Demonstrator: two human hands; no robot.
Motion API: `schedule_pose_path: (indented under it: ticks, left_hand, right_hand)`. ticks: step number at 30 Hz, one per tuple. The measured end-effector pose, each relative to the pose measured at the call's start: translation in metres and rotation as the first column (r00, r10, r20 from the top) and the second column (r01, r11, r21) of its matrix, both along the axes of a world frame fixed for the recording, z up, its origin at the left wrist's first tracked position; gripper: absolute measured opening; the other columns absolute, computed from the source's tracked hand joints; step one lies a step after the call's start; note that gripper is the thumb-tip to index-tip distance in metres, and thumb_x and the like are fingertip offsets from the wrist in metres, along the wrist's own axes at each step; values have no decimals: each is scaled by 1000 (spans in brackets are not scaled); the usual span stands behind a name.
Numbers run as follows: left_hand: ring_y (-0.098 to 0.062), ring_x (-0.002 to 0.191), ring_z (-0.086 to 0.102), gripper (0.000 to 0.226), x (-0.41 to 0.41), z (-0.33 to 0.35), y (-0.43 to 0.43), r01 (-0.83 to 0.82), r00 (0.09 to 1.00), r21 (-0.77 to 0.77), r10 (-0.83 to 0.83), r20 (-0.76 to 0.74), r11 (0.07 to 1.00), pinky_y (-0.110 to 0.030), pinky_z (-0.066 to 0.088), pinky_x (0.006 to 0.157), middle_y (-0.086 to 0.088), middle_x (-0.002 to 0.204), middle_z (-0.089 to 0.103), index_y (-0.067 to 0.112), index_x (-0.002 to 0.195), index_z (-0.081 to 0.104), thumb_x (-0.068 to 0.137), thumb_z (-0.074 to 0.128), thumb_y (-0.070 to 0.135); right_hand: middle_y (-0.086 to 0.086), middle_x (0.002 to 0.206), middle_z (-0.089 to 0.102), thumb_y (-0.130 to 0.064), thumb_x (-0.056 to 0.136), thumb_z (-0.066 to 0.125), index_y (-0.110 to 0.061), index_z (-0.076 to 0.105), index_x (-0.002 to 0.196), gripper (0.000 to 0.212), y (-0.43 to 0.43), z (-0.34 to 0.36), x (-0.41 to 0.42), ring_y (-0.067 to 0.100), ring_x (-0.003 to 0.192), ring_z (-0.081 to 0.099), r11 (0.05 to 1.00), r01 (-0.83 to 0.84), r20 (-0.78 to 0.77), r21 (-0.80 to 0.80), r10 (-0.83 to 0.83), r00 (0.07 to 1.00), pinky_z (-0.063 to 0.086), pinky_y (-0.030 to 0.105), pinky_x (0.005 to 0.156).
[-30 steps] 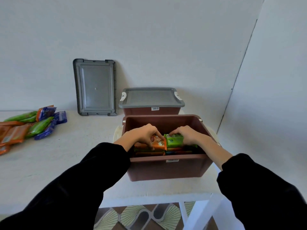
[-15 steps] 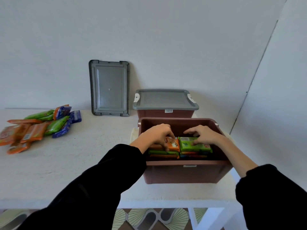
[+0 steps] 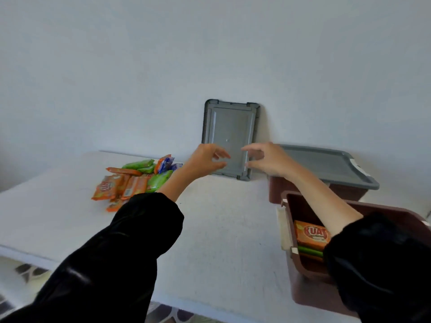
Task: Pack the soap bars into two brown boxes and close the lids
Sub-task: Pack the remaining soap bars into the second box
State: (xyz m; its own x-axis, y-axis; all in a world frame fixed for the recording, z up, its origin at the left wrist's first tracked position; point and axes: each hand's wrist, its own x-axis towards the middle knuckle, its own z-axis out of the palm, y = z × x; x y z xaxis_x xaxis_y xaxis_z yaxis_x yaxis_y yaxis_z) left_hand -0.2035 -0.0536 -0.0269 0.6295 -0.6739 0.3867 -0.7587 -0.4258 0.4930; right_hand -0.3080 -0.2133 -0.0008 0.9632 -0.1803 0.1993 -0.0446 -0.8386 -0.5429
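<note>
Soap bars (image 3: 311, 236), an orange one on top, lie stacked in the open brown box (image 3: 303, 290) nearest us, below our right hand (image 3: 268, 162), whose forearm crosses over it. Farther out above the desk (image 3: 221, 229), our left hand (image 3: 205, 160) and the right one hover empty with fingers loosely spread. A loose pile of bars (image 3: 130, 180) lies left of the left hand and the second brown box (image 3: 279, 190), lidded, sits beside the right. Just beyond both hands the gray lid (image 3: 229, 127) leans upright on the wall (image 3: 210, 54); we cannot tell whether any fingertip touches it.
</note>
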Motion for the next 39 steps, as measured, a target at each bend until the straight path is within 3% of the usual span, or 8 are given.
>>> schedule_pose_path:
  ticks: [8,11,14,16,18,24,31,39]
  left_hand:
    - [-19,99,59,23,97,-20,139,-392,911,35,394,-120,919,-30,48,85,-3,110,62,17,106,68,84,63,25]
    - [-22,112,54,34,128,-39,180,-509,836,136,526,-155,850,-28,41,83,-8,125,56,19,116,62,83,62,25]
    - [-31,115,51,47,152,-64,208,-558,763,263,611,-211,787,-32,42,88,-17,129,49,17,128,53,82,60,23]
    - [-38,112,53,53,162,-82,218,-567,720,309,642,-265,763,-40,46,94,-21,129,43,21,133,46,81,58,23]
    - [-40,118,46,61,167,-99,224,-574,681,345,667,-302,743,-46,42,100,-20,133,33,27,139,36,82,58,27]
    - [-37,127,39,74,182,-128,216,-567,682,357,666,-301,742,-46,37,104,-17,140,27,27,144,26,81,64,40]
    - [-34,122,45,69,189,-127,217,-569,687,374,673,-273,733,-41,40,98,-17,138,33,27,144,28,84,61,39]
    - [-34,118,48,67,189,-123,215,-555,684,392,670,-287,734,-41,44,95,-16,137,33,28,142,30,83,62,33]
  right_hand:
    - [13,126,58,-14,82,66,-18,52,129,49,104,-22,132,24,113,55,989,-148,-65,13,149,987,42,31,94]
    - [10,130,54,-11,84,63,-17,53,128,46,138,-51,172,24,116,52,978,-210,-115,2,209,971,39,25,85]
    - [10,131,54,-10,83,60,-17,55,127,45,164,-86,208,23,101,55,967,-251,-174,-47,240,955,38,24,68]
    - [12,133,51,-13,82,61,-19,56,126,44,175,-109,227,24,100,54,968,-242,-194,-59,227,955,40,24,69]
    - [12,134,49,-21,82,64,-21,56,125,44,183,-130,242,27,114,50,967,-233,-206,-99,209,956,43,30,88]
    - [10,149,29,-25,82,65,-23,42,138,61,185,-167,256,32,139,20,954,-226,-239,-196,177,955,19,40,112]
    - [5,144,41,-26,86,60,-17,46,135,52,168,-175,248,26,140,25,904,-304,-151,-301,269,951,23,37,113]
    - [-4,145,41,-39,82,64,-26,54,129,50,116,-154,209,13,135,34,902,-407,-251,-143,365,897,29,29,107]
